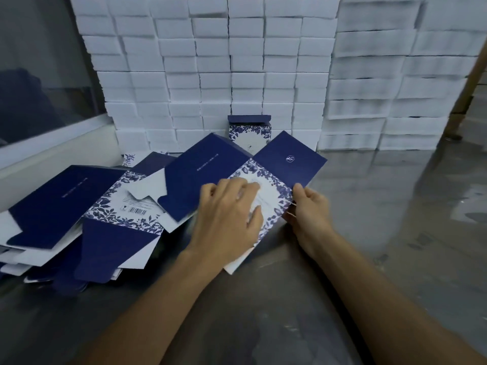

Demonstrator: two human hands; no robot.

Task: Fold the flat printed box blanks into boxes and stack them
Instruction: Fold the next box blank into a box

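The left hand point(232, 206) is pressing flat on the box blank point(266, 180) lying on the floor point(369, 206). The right hand point(308, 206) is pinching its edge. A hard pull might tear or crease it crooked.

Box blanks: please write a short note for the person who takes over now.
Left hand lies flat on the box blank, pressing it.
Right hand pinches its right edge.
The blank lies unfolded on the grey surface.
Pile of flat blanks is to the left.
One folded box stands by the white stacks.
Left: fold this blank, then the pile, and stack them.
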